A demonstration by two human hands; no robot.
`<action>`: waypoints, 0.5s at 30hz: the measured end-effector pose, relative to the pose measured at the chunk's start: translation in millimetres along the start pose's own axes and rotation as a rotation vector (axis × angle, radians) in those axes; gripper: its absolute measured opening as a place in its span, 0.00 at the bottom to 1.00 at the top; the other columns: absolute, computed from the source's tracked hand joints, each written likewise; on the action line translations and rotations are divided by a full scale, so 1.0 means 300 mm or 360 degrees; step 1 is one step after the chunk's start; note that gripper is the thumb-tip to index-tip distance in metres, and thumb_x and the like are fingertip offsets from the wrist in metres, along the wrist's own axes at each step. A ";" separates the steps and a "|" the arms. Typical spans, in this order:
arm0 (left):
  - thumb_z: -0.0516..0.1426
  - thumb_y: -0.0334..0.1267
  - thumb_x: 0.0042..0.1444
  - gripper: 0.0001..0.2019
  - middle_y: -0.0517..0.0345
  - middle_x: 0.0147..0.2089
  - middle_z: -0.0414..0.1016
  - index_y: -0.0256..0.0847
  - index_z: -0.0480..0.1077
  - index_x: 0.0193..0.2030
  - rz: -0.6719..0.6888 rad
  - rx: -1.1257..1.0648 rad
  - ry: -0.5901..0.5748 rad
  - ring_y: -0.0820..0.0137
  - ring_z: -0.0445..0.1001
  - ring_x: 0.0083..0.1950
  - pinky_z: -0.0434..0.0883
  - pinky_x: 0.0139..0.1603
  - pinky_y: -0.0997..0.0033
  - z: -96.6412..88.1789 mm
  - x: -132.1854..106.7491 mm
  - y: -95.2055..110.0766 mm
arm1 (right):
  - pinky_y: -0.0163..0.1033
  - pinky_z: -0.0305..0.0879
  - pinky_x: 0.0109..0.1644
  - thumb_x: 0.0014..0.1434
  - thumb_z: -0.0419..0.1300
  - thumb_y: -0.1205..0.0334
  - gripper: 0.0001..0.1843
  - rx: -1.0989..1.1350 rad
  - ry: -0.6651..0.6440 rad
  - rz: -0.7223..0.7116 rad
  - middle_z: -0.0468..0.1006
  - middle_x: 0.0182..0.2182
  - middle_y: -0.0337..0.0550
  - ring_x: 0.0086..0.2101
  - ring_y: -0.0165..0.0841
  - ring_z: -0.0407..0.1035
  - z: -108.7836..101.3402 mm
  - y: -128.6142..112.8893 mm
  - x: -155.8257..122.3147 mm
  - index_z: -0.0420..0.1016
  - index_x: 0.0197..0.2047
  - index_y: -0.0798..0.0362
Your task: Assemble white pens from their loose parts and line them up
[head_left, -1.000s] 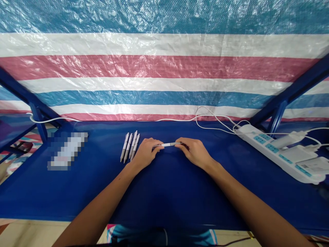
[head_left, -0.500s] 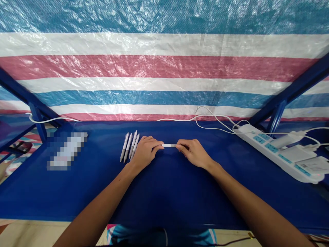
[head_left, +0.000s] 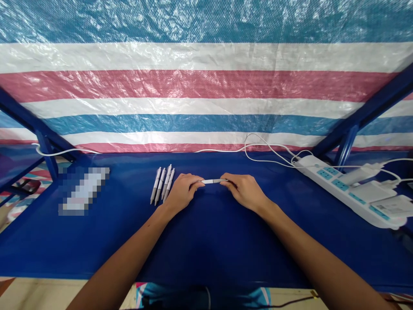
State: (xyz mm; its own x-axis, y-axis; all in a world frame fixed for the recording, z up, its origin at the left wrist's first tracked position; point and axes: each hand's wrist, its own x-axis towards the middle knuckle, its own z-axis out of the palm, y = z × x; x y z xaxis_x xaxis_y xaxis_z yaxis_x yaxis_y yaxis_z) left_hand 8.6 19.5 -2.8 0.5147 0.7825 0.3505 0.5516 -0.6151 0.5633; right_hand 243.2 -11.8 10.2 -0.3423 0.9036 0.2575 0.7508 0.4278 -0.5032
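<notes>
Between my two hands a white pen with a grey grip (head_left: 210, 181) is held roughly level over the blue table (head_left: 219, 241). My left hand (head_left: 183, 189) pinches its white end with thumb and fingers. At the grey end, my right hand (head_left: 241, 189) closes its thumb and fingertips on the pen, and both tips of it are hidden. Several similar white-and-grey pens (head_left: 160, 186) lie side by side just left of my left hand, their grey grips toward me.
A white power strip (head_left: 342, 189) with plugged-in adapters lies at the right. White cables (head_left: 271, 150) run along the table's back edge. A blurred pale object (head_left: 84, 190) lies at the left. Blue metal frame bars (head_left: 361, 114) and a striped plastic sheet (head_left: 193, 84) stand behind.
My right hand has turned slightly and its end of the pen sits a little higher, so the pen is slightly tilted. My left hand keeps its hold.
</notes>
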 end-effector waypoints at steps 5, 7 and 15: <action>0.52 0.41 0.70 0.15 0.54 0.36 0.83 0.41 0.80 0.41 0.0119 0.0071 0.0112 0.64 0.75 0.36 0.69 0.45 0.63 -0.002 -0.003 -0.001 | 0.35 0.52 0.30 0.70 0.48 0.52 0.18 0.0100 -0.0029 0.0077 0.69 0.20 0.37 0.21 0.31 0.63 0.002 -0.012 0.001 0.72 0.32 0.50; 0.52 0.41 0.70 0.15 0.53 0.35 0.83 0.40 0.80 0.41 0.0171 0.0103 0.0161 0.63 0.74 0.36 0.68 0.43 0.62 -0.002 -0.004 -0.003 | 0.35 0.52 0.29 0.68 0.49 0.52 0.19 0.0189 -0.0043 0.0123 0.68 0.20 0.37 0.21 0.31 0.61 0.004 -0.017 0.003 0.69 0.29 0.50; 0.60 0.41 0.63 0.07 0.54 0.38 0.83 0.43 0.79 0.39 -0.0027 -0.0155 0.0478 0.61 0.75 0.39 0.68 0.47 0.59 -0.020 0.007 0.021 | 0.35 0.55 0.27 0.65 0.51 0.45 0.23 0.0686 0.0011 0.0223 0.64 0.17 0.35 0.19 0.29 0.59 0.017 -0.032 0.014 0.70 0.27 0.52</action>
State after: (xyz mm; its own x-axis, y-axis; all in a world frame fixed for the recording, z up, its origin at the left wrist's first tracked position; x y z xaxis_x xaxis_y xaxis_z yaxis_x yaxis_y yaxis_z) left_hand 9.2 17.9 6.2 0.2812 0.7951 0.5374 0.4858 -0.6008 0.6348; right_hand 231.7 -12.2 12.0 -0.2492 0.9538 0.1676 0.4855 0.2728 -0.8306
